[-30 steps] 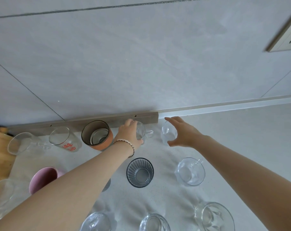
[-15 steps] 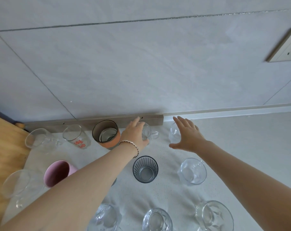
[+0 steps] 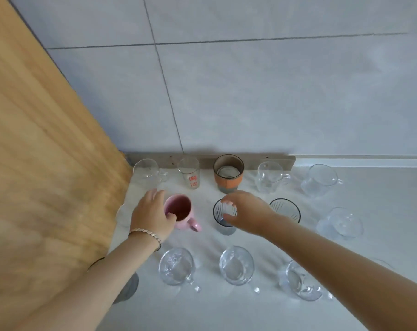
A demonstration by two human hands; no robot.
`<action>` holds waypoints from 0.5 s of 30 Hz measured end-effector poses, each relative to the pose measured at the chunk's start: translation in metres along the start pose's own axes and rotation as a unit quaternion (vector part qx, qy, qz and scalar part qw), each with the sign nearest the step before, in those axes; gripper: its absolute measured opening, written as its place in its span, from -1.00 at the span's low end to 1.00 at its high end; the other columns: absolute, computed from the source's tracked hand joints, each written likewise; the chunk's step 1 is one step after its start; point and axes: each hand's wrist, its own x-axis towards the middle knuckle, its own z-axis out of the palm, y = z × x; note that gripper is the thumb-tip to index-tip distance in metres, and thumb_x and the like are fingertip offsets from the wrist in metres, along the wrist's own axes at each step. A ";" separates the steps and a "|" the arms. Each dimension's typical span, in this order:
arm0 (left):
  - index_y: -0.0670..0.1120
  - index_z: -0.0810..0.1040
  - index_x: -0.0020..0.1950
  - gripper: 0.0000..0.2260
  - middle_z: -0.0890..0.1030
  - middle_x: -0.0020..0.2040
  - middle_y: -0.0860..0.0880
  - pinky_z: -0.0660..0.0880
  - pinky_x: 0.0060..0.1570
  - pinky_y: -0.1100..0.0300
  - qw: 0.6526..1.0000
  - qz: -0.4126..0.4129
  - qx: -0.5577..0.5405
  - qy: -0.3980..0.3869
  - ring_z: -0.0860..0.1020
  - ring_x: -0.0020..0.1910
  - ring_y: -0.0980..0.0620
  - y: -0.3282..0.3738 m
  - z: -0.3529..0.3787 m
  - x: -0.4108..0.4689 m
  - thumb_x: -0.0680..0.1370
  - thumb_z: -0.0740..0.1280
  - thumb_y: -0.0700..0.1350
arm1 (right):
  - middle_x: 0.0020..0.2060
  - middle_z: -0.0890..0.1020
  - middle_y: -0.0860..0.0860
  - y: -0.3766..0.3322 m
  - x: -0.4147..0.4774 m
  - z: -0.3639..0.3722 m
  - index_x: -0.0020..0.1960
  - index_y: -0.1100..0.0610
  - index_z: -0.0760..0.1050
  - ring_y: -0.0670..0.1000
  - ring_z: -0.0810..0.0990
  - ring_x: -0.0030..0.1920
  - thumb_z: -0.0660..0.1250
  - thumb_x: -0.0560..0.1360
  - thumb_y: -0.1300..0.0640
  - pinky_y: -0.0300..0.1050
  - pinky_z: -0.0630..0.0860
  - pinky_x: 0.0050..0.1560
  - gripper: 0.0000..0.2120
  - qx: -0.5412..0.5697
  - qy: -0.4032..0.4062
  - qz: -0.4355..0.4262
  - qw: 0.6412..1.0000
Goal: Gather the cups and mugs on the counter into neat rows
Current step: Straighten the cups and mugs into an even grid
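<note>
Two hands mid-counter, left hand (image 3: 152, 217) gripping pink mug (image 3: 179, 210) rim, right hand (image 3: 245, 215) gripping ribbed tumbler (image 3: 223, 217)

grey cup (image 3: 128, 286) half hidden under left forearm; red print (image 3: 193, 181) unreadable.

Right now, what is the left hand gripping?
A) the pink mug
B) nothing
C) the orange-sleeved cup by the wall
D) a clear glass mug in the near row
A: the left hand wraps the rim of the pink mug, thumb inside it, while the right hand is on the dark ribbed glass.
</note>
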 end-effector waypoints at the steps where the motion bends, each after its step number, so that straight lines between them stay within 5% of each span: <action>1: -0.14 0.35 0.35 -0.52 0.36 0.38 -0.12 0.39 0.26 0.03 1.000 -0.017 0.014 -0.011 0.38 0.34 -0.14 -0.018 -0.002 0.001 0.43 0.32 -0.15 | 0.33 0.45 0.00 -0.016 0.007 0.009 0.38 0.05 0.37 0.04 0.44 0.32 0.31 0.51 0.01 -0.07 0.39 0.29 -0.54 -0.001 0.004 -0.004 1.000; 4: -0.13 0.30 0.34 -0.51 0.29 0.40 -0.11 0.41 0.19 0.04 0.997 -0.053 0.018 -0.047 0.36 0.34 -0.16 -0.056 -0.004 0.005 0.42 0.30 -0.13 | 0.37 0.37 0.06 -0.061 0.033 0.038 0.45 0.07 0.25 0.09 0.38 0.35 0.35 0.47 0.00 -0.03 0.37 0.31 -0.40 -0.016 0.017 -0.011 1.000; 9: 0.12 -0.07 0.52 -0.32 -0.12 0.57 0.06 0.27 0.39 0.02 0.984 -0.033 0.088 -0.149 0.02 0.55 -0.05 -0.091 -0.002 0.023 0.51 0.24 -0.07 | 0.48 0.12 0.08 -0.103 0.073 0.087 0.54 0.01 -0.09 0.20 0.24 0.41 0.43 0.40 -0.09 0.11 0.34 0.34 -0.08 -0.065 -0.018 0.053 0.996; 15: 0.19 -0.09 0.51 -0.19 -0.19 0.56 0.02 0.28 0.39 0.00 0.945 0.054 0.211 -0.244 0.03 0.53 -0.19 -0.102 -0.010 0.038 0.47 0.34 -0.22 | 0.41 0.26 -0.04 -0.095 0.079 0.095 0.47 0.01 0.17 0.13 0.30 0.36 0.47 0.33 0.09 0.02 0.37 0.31 -0.20 -0.028 0.011 0.032 0.999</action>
